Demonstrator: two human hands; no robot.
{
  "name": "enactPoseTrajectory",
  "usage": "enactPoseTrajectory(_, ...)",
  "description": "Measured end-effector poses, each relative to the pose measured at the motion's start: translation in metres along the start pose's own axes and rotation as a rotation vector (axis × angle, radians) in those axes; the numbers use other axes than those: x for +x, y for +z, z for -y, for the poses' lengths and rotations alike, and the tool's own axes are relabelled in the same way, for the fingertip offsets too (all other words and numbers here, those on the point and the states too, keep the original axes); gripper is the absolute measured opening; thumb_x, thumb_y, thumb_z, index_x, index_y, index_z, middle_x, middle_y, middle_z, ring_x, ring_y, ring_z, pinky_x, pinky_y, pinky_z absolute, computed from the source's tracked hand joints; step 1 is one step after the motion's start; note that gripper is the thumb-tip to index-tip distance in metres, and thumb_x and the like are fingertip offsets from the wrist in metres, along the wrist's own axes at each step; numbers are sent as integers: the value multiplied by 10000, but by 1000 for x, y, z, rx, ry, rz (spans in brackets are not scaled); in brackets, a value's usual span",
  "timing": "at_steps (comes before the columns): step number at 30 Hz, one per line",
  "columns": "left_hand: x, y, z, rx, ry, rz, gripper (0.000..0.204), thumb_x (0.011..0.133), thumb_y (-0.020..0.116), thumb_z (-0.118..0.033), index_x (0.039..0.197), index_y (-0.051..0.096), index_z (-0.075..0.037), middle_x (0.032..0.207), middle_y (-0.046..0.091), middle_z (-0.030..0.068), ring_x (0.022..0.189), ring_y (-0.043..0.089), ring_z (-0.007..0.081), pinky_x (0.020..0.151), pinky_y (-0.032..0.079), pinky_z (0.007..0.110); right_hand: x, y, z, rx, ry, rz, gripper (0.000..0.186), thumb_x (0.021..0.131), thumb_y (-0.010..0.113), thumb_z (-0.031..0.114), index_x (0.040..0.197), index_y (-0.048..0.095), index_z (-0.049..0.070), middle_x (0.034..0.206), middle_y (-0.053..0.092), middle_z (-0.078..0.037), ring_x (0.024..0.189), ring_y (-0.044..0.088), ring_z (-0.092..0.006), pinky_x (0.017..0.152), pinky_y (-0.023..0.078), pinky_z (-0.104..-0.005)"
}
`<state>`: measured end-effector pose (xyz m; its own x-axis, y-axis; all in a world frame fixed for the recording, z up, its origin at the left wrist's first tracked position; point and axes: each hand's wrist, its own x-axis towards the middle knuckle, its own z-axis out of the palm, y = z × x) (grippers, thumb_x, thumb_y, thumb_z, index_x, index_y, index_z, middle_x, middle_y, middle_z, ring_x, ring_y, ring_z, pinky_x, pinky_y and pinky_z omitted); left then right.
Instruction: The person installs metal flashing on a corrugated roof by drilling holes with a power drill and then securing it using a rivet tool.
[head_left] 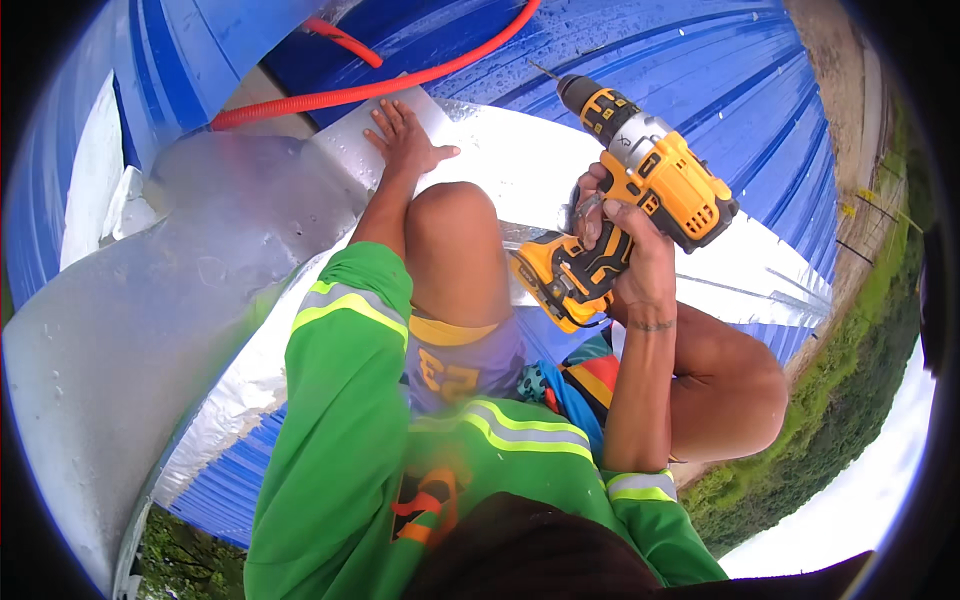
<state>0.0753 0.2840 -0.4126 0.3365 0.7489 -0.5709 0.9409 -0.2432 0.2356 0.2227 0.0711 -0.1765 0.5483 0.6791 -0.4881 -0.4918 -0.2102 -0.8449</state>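
Observation:
My left hand point(410, 140) lies with fingers spread on a pale metal sheet point(350, 160) near the top centre, just below a red corrugated hose point(355, 93). My right hand point(620, 240) grips the handle of a yellow and black cordless drill point(670, 185), held raised at the right of my knee. The drill has a thin bit in its chuck, pointing up and left over the blue ribbed panels point(750, 80). Its battery base hangs below my hand. The fingers of that hand are partly hidden by the tool.
Curved silver sheeting point(110, 350) fills the left side, and a bright silver strip point(755, 275) crosses the blue roofing at right. My bent bare knees are between my arms. Past the roof edge at right lie bare ground point(855, 170), green growth point(860, 400) and sky.

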Motion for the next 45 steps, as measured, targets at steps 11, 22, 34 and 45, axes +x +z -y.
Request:
enactPoseTrajectory(11, -63, -107, -26, -591, 422, 282, 710, 941, 620, -429, 1437, 429, 41, 1386, 538, 246, 1319, 511, 295, 1119, 360, 352, -11, -2, 11, 166, -276, 238, 516, 804, 599, 94, 1300, 532, -33, 1191, 617, -149, 791, 607, -146, 774, 524, -325)
enactPoseTrajectory(22, -277, -267, -155, -1401, 976, 258, 651, 922, 662, -391, 1393, 481, 20, 1257, 617, 108, 1155, 588, 183, 1029, 426, 336, -62, 32, 51, -203, -705, 78, 309, 869, 706, 154, 1158, 619, 85, 898, 671, -25, 862, 646, -147, 792, 498, -298)
enactPoseTrajectory(34, -340, -315, -143, -1177, 976, 335, 841, 847, 668, -524, 1428, 434, 37, 1349, 565, 196, 1269, 542, 274, 1088, 393, 406, -76, 46, 60, 28, -480, 232, 250, 914, 661, 123, 1140, 579, 53, 939, 634, -12, 820, 621, -87, 631, 504, -219)
enactPoseTrajectory(45, -369, -329, -151, -1392, 1055, 414, 841, 821, 726, -395, 1468, 375, 11, 1311, 569, 173, 1207, 572, 264, 1066, 409, 416, -131, 43, 133, 47, -526, 244, 252, 947, 614, 144, 1176, 557, 58, 922, 622, -1, 754, 605, -54, 602, 490, -190)
